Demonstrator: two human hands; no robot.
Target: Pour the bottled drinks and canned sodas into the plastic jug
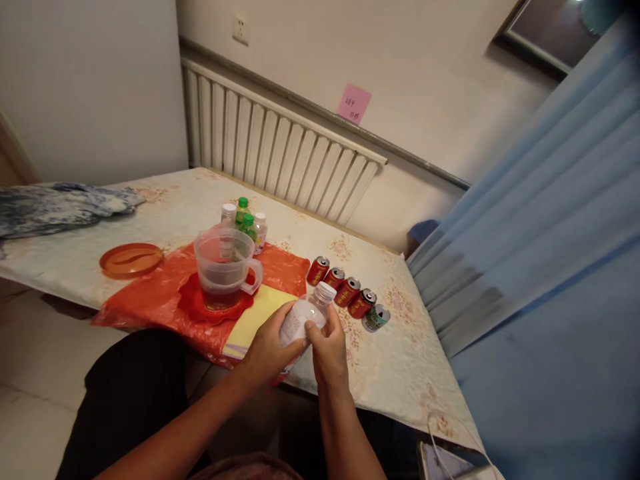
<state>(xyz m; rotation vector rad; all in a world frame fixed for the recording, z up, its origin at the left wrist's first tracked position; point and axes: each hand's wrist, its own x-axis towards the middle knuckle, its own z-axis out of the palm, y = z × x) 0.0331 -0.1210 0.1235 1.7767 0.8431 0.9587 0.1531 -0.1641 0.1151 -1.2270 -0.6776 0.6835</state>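
A clear plastic bottle [304,316] with a white cap and a pale label is held at a tilt above the table's front edge. My left hand [274,341] wraps around its lower left side. On the other side, my right hand [328,341] grips it too, thumb pressed on the label. Just left of the hands lies a yellow sheet [265,308]. A clear plastic measuring jug [225,257] holding some liquid stands in a red scalloped dish [189,301]. Behind the bottle, several drink cans [347,292] stand in a slanting row.
Several capped bottles [245,223], some green-topped, stand behind the jug. Red plastic sheeting [145,293] covers part of the floral tablecloth [395,373]. An orange lid [131,260] and bunched patterned cloth [65,207] lie left. A blue curtain [530,200] hangs right; a radiator [280,140] runs behind.
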